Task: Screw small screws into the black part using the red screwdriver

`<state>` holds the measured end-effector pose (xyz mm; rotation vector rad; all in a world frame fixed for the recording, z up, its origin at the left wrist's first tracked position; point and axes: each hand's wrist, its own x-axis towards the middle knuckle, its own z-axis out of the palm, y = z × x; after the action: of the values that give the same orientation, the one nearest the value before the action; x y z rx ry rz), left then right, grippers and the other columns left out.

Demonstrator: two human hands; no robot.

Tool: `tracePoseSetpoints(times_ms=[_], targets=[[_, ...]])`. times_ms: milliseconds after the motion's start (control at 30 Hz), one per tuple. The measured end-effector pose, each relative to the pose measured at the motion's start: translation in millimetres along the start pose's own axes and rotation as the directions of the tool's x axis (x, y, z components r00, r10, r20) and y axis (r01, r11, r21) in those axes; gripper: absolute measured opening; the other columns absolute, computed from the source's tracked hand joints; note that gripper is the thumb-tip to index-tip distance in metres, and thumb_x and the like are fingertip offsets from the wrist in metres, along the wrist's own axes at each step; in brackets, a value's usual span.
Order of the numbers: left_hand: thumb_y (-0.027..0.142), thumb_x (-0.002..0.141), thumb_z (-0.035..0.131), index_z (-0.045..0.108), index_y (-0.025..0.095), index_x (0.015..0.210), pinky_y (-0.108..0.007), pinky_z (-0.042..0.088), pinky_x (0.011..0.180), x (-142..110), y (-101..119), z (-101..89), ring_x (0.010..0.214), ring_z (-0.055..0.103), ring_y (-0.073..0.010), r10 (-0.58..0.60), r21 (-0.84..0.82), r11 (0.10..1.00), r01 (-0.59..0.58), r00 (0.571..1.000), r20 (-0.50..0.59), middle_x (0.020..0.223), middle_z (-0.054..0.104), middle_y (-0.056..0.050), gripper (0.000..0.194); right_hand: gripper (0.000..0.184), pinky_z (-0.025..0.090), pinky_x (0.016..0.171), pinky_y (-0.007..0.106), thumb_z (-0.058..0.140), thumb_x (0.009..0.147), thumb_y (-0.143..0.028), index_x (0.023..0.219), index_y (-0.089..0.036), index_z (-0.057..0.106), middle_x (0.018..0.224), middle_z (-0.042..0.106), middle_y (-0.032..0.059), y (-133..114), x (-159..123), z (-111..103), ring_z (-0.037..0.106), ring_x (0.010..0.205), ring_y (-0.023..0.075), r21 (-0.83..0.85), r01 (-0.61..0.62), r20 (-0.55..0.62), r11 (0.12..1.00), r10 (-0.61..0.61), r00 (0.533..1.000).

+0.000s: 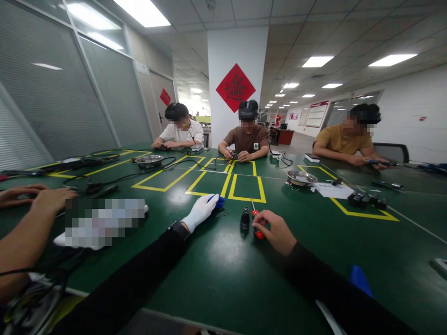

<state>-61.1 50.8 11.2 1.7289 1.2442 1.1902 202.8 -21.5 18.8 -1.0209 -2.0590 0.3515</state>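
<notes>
My left hand (202, 210), in a white glove, rests on the green table with its fingers curled. Blue shows at the fingertips; whether that is part of the glove or a held thing I cannot tell. Several tiny metal pieces, perhaps screws (222, 214), lie beside it. My bare right hand (277, 229) has thumb and fingers closed at the red-and-black handle of a screwdriver (259, 232), its shaft pointing away from me. Just left of the screwdriver stands a black, tapered cylindrical part (245, 220).
A blurred white package (104, 225) and another person's hands (49, 197) are at left. Metal bowls (302, 177) (149, 161), cables, paper (333, 190) and black parts (366, 199) lie farther off. A blue item (361, 280) is beside my right forearm. Three people sit opposite.
</notes>
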Motion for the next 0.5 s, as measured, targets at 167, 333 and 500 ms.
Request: tracePoseSetpoints(times_ms=[167, 333, 500], targets=[[0.047, 0.086, 0.045, 0.07, 0.015, 0.088, -0.034, 0.054, 0.08, -7, 5, 1.9, 0.084, 0.067, -0.0226, 0.009, 0.04, 0.999, -0.008, 1.0, -0.017, 0.091, 0.073, -0.008, 0.041, 0.003, 0.043, 0.068, 0.032, 0.061, 0.082, -0.023, 0.08, -0.022, 0.062, 0.08, 0.062, 0.0039, -4, 0, -2, 0.055, 0.074, 0.019, -0.028, 0.002, 0.012, 1.0, -0.001, 1.0], [0.045, 0.085, 0.049, 0.059, 0.017, 0.118, -0.042, 0.044, 0.098, -15, 22, 2.6, 0.107, 0.06, -0.0251, 0.162, 0.167, 0.975, -0.148, 0.984, -0.071, 0.116, 0.065, -0.009, 0.044, 0.004, 0.043, 0.072, 0.033, 0.06, 0.082, -0.022, 0.079, -0.02, 0.061, 0.081, 0.062, 0.0042, -4, 1, -2, 0.055, 0.077, 0.0195, -0.048, -0.01, 0.028, 0.999, 0.012, 1.0], [0.043, 0.052, 0.081, 0.027, 0.021, 0.144, -0.049, 0.023, 0.113, -36, 45, 29.5, 0.138, 0.023, -0.0346, 0.268, 0.332, 0.882, -0.335, 0.935, 0.231, 0.15, 0.027, -0.014, 0.109, 0.005, 0.044, 0.072, 0.032, 0.057, 0.084, -0.02, 0.08, -0.018, 0.059, 0.083, 0.061, 0.0045, 0, 2, 2, 0.056, 0.077, 0.0185, -0.007, -0.086, 0.035, 0.996, 0.086, 0.996]])
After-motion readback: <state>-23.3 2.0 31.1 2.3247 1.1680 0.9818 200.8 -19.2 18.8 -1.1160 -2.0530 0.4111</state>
